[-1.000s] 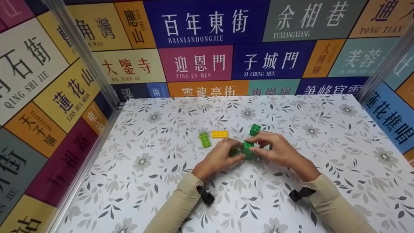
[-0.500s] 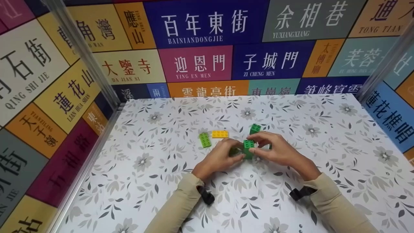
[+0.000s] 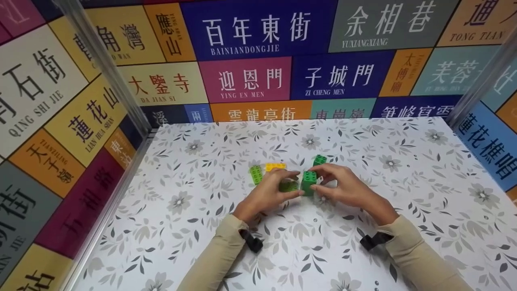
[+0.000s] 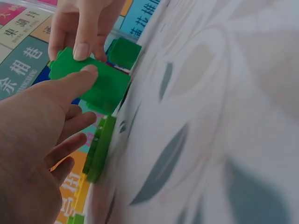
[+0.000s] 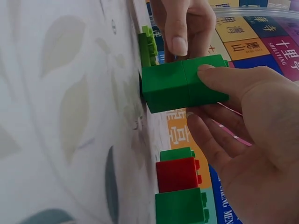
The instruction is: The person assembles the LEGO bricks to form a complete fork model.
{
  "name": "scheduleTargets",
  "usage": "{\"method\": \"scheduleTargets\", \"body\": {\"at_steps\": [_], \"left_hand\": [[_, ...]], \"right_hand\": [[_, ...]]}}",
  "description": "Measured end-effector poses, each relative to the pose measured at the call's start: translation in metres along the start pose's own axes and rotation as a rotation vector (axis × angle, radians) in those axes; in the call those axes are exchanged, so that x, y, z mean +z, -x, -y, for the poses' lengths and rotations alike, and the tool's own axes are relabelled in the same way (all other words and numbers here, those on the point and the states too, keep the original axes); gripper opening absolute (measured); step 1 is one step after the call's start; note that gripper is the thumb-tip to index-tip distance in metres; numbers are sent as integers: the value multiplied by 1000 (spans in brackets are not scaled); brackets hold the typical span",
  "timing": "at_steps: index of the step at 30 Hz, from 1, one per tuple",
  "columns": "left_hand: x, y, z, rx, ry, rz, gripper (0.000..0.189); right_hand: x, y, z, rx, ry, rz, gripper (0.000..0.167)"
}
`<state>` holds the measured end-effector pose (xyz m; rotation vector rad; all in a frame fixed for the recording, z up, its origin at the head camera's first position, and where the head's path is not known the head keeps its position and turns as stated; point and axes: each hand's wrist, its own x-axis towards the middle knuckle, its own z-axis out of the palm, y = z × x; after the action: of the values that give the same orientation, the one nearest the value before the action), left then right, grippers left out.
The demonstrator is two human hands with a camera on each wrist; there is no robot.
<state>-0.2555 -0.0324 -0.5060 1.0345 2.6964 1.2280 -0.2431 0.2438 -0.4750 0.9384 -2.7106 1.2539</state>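
A stack of two green bricks (image 3: 309, 184) stands upright on the table. My right hand (image 3: 347, 186) pinches its upper part, thumb on the near side and fingers behind, as the right wrist view shows at the upper green brick (image 5: 205, 81). My left hand (image 3: 268, 194) is just left of the stack, fingers and thumb spread apart. Its thumb tip is close to the stack; the right wrist view shows a small gap. Beside the left palm lies a light green brick (image 3: 288, 186), partly hidden by the hand.
Behind the left hand lie a lime green brick (image 3: 256, 174) and a yellow brick (image 3: 276, 166). A green brick (image 3: 320, 160) stands behind the right hand. The right wrist view shows a red brick (image 5: 177, 175) between green ones. Lettered panels (image 3: 244, 79) bound the flowered table.
My left hand has spread its fingers and shifted slightly left, away from the green stack, showing more of the light green brick. The right hand stays on the stack, which moved slightly left.
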Motion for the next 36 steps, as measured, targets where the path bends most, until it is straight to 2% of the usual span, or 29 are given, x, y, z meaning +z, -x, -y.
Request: {"method": "scheduleTargets", "body": {"at_steps": [7, 13, 17, 24, 31, 36], "left_hand": [[-26, 13, 19, -65, 27, -156, 41], [-42, 27, 41, -123, 35, -271, 32], [-49, 36, 53, -139, 27, -316, 31], [-53, 38, 64, -171, 11, -307, 33], [-52, 41, 70, -165, 18, -280, 36], [-52, 43, 70, -161, 22, -265, 36]], "right_hand": [[0, -17, 4, 34, 6, -74, 45], [4, -38, -2, 75, 17, -61, 49], [5, -55, -6, 87, 15, -52, 50], [6, -73, -9, 95, 65, -37, 51], [8, -79, -12, 161, 87, -10, 52], [9, -77, -11, 160, 65, -26, 61]]}}
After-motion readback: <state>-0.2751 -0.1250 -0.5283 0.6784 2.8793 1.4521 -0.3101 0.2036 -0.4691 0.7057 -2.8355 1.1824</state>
